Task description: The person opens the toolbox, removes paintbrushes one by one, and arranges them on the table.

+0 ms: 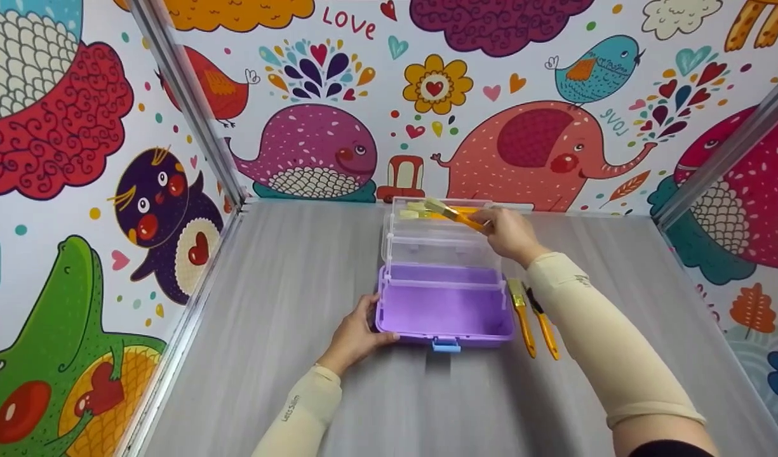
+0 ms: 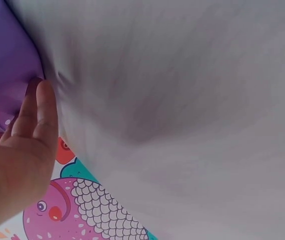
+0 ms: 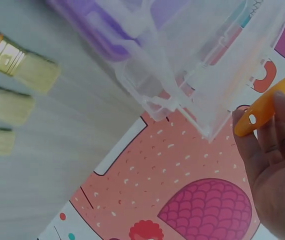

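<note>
My left hand [image 1: 355, 333] holds the front left corner of an open purple storage box [image 1: 446, 337], thumb at the front rim. In the left wrist view its fingers [image 2: 45, 107] lie along the purple side wall. Above the box's raised clear trays [image 1: 427, 251], my right hand [image 1: 512, 233] pinches a paintbrush [image 1: 472, 223] by its orange handle, pale bristles pointing left. The right wrist view shows the handle's end [image 3: 252, 119] between thumb and fingers. Behind it, another orange-handled brush [image 1: 411, 214] lies in the top tray. The purple bottom compartment shows bare.
Right of the box, paintbrushes [image 1: 522, 320] lie on the grey table [image 1: 281, 285], partly beside my right forearm; the right wrist view shows three bristle heads [image 3: 37, 75]. A blue latch [image 1: 446, 345] hangs at the box's front. Cartoon-printed walls [image 1: 338, 152] enclose the table.
</note>
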A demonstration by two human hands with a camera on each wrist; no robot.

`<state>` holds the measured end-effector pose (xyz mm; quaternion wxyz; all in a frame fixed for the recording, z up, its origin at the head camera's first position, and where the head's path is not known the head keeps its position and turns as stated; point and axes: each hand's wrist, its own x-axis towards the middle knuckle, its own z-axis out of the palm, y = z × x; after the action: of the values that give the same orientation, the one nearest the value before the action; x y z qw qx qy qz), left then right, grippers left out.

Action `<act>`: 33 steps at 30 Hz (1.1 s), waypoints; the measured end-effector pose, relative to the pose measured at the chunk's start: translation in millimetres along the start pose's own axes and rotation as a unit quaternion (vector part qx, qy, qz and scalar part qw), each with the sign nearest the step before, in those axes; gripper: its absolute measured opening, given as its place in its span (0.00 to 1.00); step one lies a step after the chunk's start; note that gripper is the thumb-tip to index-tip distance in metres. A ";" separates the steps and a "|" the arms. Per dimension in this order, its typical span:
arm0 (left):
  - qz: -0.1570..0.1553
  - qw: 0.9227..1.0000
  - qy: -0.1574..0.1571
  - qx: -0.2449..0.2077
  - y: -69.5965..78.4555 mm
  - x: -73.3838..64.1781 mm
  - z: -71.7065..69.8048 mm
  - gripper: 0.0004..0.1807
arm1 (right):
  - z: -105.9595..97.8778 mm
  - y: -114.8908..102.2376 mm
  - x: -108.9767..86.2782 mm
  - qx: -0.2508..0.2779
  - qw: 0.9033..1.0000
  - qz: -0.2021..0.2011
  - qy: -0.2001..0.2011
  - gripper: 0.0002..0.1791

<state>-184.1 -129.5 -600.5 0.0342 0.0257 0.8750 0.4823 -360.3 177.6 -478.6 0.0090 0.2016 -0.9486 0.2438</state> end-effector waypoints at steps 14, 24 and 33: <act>-0.010 1.000 -0.001 -0.016 0.3 2.0 0.1 0.48 | -27.1 27.8 -51.0 0.058 0.997 0.010 -0.049 0.27; -0.012 1.000 0.000 -0.016 -0.1 1.0 -1.9 0.49 | -41.5 55.8 -87.7 0.123 0.986 0.066 -0.087 0.27; 0.006 1.000 -0.002 -0.030 -0.7 1.7 0.1 0.47 | -44.1 78.9 -118.7 0.154 0.976 0.104 -0.111 0.27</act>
<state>-185.7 -129.7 -601.2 0.0333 0.0310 0.8599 0.5084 -285.4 306.1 -489.7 -0.1531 0.1268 -0.9105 0.3625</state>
